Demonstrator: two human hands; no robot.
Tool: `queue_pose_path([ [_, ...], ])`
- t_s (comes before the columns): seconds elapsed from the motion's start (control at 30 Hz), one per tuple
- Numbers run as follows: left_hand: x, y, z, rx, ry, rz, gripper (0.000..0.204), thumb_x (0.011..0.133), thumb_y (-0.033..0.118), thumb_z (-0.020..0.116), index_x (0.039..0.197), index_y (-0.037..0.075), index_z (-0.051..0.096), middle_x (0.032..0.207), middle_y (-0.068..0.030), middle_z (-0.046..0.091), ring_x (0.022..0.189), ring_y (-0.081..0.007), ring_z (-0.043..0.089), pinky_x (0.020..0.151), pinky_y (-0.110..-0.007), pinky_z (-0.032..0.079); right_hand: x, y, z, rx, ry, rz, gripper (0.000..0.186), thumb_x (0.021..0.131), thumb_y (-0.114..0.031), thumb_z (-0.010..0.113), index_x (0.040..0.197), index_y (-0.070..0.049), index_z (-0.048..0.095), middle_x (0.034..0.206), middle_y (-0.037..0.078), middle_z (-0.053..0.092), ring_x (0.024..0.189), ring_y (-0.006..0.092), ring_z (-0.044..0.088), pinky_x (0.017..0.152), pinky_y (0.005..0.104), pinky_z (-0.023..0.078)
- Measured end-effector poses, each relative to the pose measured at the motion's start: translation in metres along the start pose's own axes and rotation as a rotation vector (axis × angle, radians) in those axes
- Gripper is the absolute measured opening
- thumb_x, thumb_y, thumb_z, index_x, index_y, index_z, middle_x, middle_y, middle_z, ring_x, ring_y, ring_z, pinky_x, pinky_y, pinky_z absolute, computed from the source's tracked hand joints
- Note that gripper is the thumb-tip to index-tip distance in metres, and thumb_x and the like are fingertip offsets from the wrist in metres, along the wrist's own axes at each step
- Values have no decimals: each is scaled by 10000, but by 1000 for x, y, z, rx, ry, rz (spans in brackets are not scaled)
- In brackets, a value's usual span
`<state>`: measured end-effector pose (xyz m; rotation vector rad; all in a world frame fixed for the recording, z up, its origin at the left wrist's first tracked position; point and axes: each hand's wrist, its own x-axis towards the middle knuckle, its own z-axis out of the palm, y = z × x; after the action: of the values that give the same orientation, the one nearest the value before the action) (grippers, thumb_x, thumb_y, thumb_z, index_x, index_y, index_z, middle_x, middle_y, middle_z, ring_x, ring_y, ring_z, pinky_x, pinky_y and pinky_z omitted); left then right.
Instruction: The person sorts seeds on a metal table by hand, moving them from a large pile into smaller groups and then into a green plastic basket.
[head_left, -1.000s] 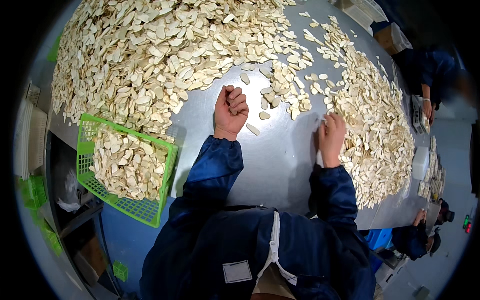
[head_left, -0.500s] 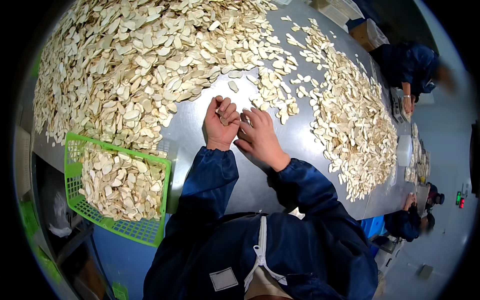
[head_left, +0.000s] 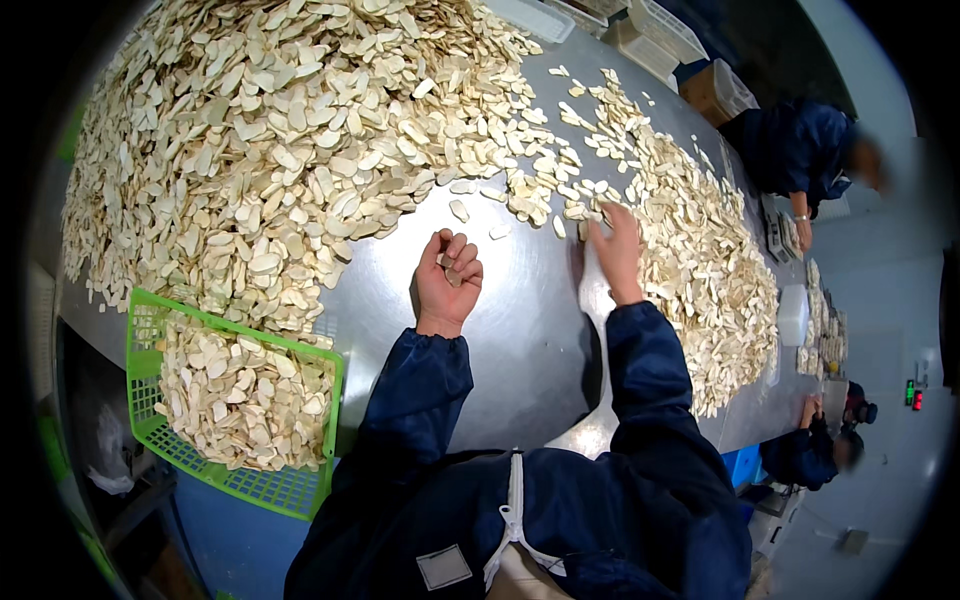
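My left hand [head_left: 447, 280] rests palm up on the steel table [head_left: 520, 330], its fingers curled around a few pale dried slices. My right hand [head_left: 617, 250] reaches forward and lies flat with fingers spread on loose slices at the edge of the right-hand heap [head_left: 700, 260]. A very large heap of the same pale slices [head_left: 280, 150] covers the table's far left. A green plastic basket [head_left: 160, 440] at the table's left edge, close to my left elbow, holds many slices.
Other people in dark blue work along the table's right side: one at the far right [head_left: 810, 150], another lower down [head_left: 825, 440]. White crates [head_left: 660, 30] stand at the far end. A few stray slices [head_left: 460, 210] lie between the heaps.
My right hand has left my left hand and moved forward right onto the slices by the right heap. My left hand stays curled in the middle of the table.
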<state>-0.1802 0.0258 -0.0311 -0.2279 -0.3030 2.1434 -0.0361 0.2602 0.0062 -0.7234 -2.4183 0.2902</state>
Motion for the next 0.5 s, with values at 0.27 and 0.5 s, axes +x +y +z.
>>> queue_pose_path([
  [0.27, -2, 4, -4, 48, -8, -7, 183, 956, 213, 454, 890, 78, 558, 664, 10, 401, 563, -93, 360, 481, -214, 298, 34, -101, 58, -119, -186, -72, 312, 755, -251, 669, 937, -6, 602, 905, 151, 564, 882, 327, 548, 751, 423, 456],
  [0.5, -1, -1, -6, 113, 22, -30, 160, 953, 191, 458, 919, 74, 561, 671, 9, 392, 573, -91, 359, 482, -207, 309, 3, -60, 22, 277, -272, 158, 144, 813, -114, 586, 886, -17, 662, 800, 92, 644, 741, 230, 591, 646, 323, 456],
])
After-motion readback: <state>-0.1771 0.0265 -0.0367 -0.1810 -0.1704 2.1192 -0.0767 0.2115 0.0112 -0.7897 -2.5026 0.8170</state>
